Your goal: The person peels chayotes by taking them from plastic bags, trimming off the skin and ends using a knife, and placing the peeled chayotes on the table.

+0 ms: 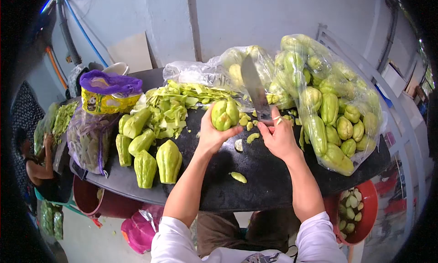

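Note:
My left hand [211, 131] is wrapped round a pale green chayote [225, 115], raised above the black table [219, 185]. To its right, my right hand [282, 137] grips a large knife [253, 83] whose broad blade points up and away from me. The knife's handle is mostly hidden in my fingers. Blade and chayote are apart. Several chayotes [146, 168] with cut ends stand or lie on the table left of my left arm. Green peelings [171, 110] are heaped behind them, and small cut pieces [237, 177] lie between and below my hands.
Clear plastic bags of chayotes [337, 112] fill the table's right side. At the left stands a purple mesh bag [93, 140]. Red tubs [365, 217] are on the floor at both sides. Another person [40, 162] is at far left, near a grey railing-free wall [246, 17].

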`<state>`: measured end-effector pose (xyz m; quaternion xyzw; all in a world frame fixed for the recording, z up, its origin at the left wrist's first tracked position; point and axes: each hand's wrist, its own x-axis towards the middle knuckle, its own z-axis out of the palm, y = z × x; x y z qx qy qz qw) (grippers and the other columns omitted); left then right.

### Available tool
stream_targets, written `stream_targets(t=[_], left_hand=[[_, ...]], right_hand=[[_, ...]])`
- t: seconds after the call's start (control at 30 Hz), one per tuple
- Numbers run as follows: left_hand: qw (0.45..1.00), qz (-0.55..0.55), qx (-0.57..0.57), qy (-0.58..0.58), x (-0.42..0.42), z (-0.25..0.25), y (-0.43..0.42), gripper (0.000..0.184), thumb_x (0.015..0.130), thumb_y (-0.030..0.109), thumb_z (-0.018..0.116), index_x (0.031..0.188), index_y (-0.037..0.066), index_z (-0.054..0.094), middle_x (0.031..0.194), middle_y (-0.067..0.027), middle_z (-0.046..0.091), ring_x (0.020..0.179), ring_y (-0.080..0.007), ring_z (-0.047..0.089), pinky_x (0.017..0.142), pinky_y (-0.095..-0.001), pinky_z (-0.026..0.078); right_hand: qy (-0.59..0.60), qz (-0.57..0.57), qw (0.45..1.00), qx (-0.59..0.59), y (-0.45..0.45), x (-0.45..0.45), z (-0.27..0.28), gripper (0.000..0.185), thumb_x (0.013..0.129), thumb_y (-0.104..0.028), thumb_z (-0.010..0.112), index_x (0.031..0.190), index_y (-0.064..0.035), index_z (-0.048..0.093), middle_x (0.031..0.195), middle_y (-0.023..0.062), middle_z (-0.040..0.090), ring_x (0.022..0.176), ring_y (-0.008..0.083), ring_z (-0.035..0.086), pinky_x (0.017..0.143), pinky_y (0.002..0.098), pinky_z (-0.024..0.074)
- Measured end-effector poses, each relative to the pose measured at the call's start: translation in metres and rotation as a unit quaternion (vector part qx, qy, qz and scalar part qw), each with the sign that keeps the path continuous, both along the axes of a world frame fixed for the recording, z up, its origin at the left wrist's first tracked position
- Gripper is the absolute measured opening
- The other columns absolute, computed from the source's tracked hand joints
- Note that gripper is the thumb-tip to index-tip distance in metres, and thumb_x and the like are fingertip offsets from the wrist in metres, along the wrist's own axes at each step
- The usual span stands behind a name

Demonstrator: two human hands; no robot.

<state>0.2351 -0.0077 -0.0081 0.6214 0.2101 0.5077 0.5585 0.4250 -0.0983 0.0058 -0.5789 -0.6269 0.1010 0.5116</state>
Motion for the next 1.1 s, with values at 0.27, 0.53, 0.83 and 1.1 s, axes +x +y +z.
stream_targets(t=[0.27, 0.53, 0.83, 1.1], left_hand=[[0.948, -0.102, -0.196, -0.227, -0.012, -0.015, 0.010, 0.076, 0.088, 0.074, 0.046, 0.121, 0.006, 0.054, 0.095, -0.0129, 0.060, 0.077, -0.0255, 0.061, 0.060, -0.0351, 0.049], [0.932, -0.107, -0.277, -0.208, -0.019, -0.039, 0.020, 0.051, 0.098, 0.057, 0.043, 0.113, 0.010, 0.057, 0.089, -0.0074, 0.062, 0.069, -0.0225, 0.060, 0.055, -0.0355, 0.047], [0.961, -0.207, -0.167, -0.073, -0.016, -0.034, 0.004, 0.064, 0.088, 0.064, 0.051, 0.098, 0.001, 0.059, 0.062, -0.0114, 0.056, 0.044, -0.0164, 0.050, 0.040, -0.0262, 0.039], [0.956, -0.236, -0.170, -0.045, -0.020, -0.032, -0.003, 0.065, 0.087, 0.065, 0.054, 0.097, 0.001, 0.060, 0.059, -0.0100, 0.054, 0.042, -0.0152, 0.050, 0.039, -0.0248, 0.040]], right_hand=[[-0.131, -0.013, 0.989, 0.066, -0.003, -0.016, -0.008, 0.018, 0.085, 0.001, 0.064, 0.095, 0.0009, 0.049, 0.079, 0.0218, 0.063, 0.073, 0.0421, 0.065, 0.062, 0.0449, 0.0495], [-0.207, -0.051, 0.977, 0.020, -0.003, -0.024, -0.004, 0.025, 0.078, -0.010, 0.068, 0.088, -0.0024, 0.047, 0.081, 0.0195, 0.065, 0.070, 0.0391, 0.067, 0.061, 0.0474, 0.0527], [-0.255, -0.075, 0.962, 0.055, 0.004, -0.026, -0.011, 0.018, 0.083, -0.011, 0.068, 0.088, -0.0051, 0.051, 0.073, 0.0142, 0.068, 0.065, 0.0343, 0.069, 0.057, 0.0438, 0.0549], [-0.294, -0.059, 0.947, 0.112, 0.000, -0.026, -0.005, 0.025, 0.085, -0.020, 0.071, 0.087, -0.0058, 0.051, 0.071, 0.0142, 0.067, 0.060, 0.0322, 0.068, 0.050, 0.0426, 0.0545]])
